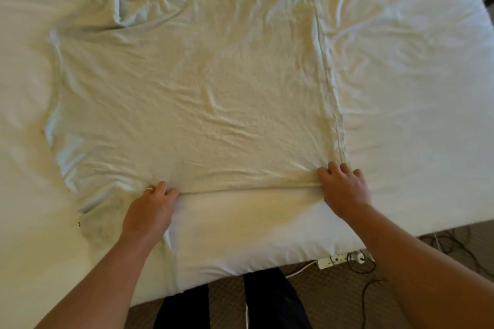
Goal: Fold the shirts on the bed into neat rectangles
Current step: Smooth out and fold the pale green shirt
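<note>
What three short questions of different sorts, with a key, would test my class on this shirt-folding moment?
1. True or false: the shirt lies spread flat on the bed.
2. Which edge of the shirt do the left hand and right hand grip? A. the far edge B. the near edge C. the collar
3. Fill in: on the floor by the bed lies a white power ____.

Key: 1 true; 2 B; 3 strip.

No legible txt anywhere.
</note>
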`<act>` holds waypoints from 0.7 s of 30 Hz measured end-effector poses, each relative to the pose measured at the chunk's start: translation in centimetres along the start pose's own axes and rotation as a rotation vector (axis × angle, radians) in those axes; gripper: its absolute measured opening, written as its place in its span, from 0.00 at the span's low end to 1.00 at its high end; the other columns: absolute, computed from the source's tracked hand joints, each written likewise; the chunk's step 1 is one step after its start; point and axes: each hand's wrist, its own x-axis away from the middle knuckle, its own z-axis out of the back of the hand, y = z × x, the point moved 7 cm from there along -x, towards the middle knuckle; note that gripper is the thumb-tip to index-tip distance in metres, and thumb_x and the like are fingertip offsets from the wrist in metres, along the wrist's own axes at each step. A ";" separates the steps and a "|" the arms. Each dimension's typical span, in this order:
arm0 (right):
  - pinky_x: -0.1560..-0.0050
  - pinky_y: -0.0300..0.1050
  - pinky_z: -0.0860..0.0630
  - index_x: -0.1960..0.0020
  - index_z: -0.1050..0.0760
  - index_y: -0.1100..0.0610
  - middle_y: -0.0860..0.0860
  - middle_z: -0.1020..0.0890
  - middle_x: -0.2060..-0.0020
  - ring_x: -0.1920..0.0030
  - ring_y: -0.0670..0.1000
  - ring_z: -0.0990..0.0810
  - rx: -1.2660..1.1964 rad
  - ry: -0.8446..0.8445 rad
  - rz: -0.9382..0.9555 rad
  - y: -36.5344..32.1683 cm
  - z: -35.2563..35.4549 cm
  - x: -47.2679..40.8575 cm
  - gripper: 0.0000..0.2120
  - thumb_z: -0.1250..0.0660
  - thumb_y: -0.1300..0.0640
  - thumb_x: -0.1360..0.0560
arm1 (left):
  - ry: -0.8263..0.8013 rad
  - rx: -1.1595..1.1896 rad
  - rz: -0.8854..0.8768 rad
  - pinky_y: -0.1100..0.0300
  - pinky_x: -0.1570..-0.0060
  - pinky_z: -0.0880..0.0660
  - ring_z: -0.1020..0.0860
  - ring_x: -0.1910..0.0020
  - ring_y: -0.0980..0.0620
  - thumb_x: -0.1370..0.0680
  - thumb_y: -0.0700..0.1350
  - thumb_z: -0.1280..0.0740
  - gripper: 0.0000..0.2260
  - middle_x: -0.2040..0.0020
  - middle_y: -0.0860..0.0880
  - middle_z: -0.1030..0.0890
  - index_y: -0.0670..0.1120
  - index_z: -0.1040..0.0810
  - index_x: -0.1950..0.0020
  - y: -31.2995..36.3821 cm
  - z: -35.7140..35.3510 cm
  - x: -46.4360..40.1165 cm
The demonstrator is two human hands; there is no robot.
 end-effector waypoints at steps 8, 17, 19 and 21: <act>0.61 0.54 0.27 0.54 0.24 0.57 0.56 0.23 0.56 0.60 0.61 0.23 -0.061 0.132 0.136 -2.9 0.9 -0.8 0.14 0.26 0.65 0.38 | 0.113 -0.030 0.044 0.47 0.69 0.28 0.24 0.62 0.37 0.33 0.37 0.30 0.15 0.54 0.39 0.27 0.41 0.22 0.47 -0.2 1.7 -1.7; 0.57 0.45 0.29 0.58 0.27 0.51 0.50 0.23 0.57 0.55 0.58 0.23 -0.419 -0.231 -0.027 0.0 2.3 -4.2 0.06 0.39 0.62 0.27 | -0.227 0.476 0.192 0.56 0.68 0.34 0.24 0.64 0.46 0.30 0.33 0.31 0.10 0.67 0.50 0.24 0.47 0.24 0.66 -4.7 3.6 -5.4; 0.59 0.44 0.30 0.63 0.29 0.50 0.50 0.23 0.60 0.58 0.57 0.23 -0.473 -0.271 -0.044 0.7 2.9 -5.7 0.09 0.38 0.62 0.27 | -0.277 0.582 0.280 0.60 0.68 0.34 0.25 0.68 0.50 0.30 0.33 0.29 0.11 0.70 0.49 0.22 0.46 0.21 0.69 -5.9 4.7 -6.8; 0.60 0.44 0.29 0.63 0.28 0.49 0.49 0.24 0.63 0.58 0.56 0.23 -0.495 -0.269 -0.042 1.3 3.8 -7.4 0.09 0.37 0.62 0.28 | -0.313 0.685 0.356 0.61 0.69 0.32 0.26 0.72 0.51 0.30 0.31 0.30 0.12 0.74 0.51 0.23 0.46 0.20 0.69 -6.7 5.7 -8.2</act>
